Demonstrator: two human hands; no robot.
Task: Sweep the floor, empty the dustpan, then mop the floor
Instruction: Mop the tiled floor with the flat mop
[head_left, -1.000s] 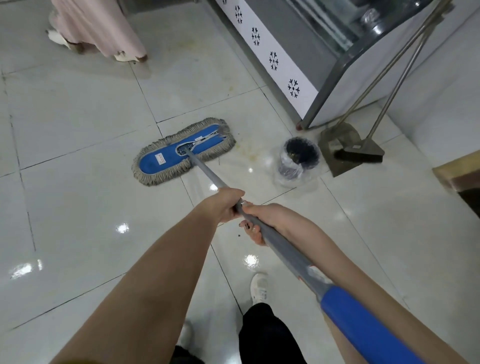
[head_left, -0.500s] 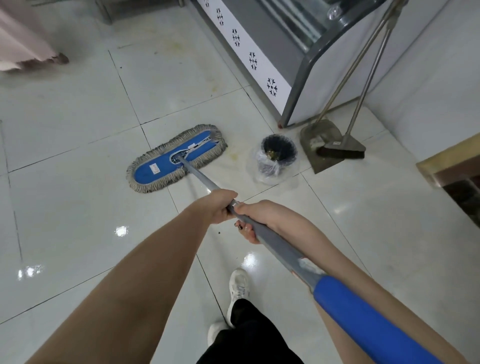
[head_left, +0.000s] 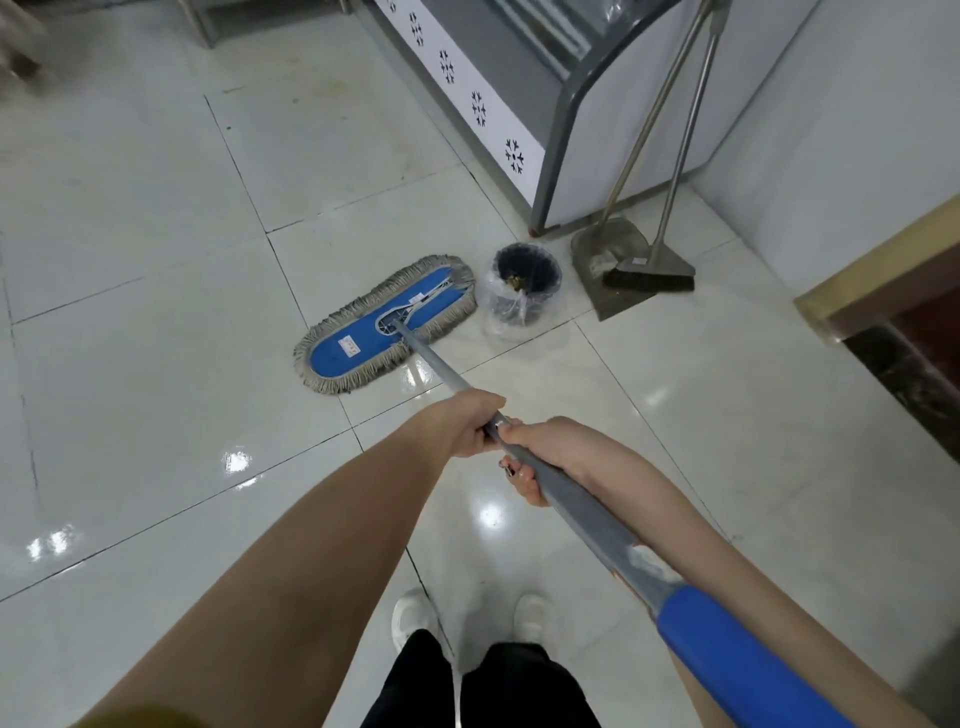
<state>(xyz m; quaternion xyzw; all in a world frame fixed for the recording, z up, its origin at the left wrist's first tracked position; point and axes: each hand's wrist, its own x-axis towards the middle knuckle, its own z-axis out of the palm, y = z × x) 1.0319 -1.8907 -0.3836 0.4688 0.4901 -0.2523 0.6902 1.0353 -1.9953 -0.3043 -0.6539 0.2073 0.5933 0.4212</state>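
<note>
Two grips: left grip (head_left: 464, 427) and right grip (head_left: 543, 453), touching, both curled tight round grey metal mop handle (head_left: 582, 512) for push leverage. Blue fringed flat mop head (head_left: 382, 325): flat on white tiled floor (head_left: 156, 312), just beside black bag-lined bin (head_left: 525, 288), probably to wipe round it.

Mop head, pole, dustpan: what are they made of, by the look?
Flat blue mop head: woven cloth, probably, matte, with a grey-beige yarn fringe of loose strands.
Grey mop pole: likely painted metal, satin; coating chipped pale beside the blue grip.
Long-handled grey dustpan: likely sheet metal, dull and scuffed; its thin handle gleams like steel.
</note>
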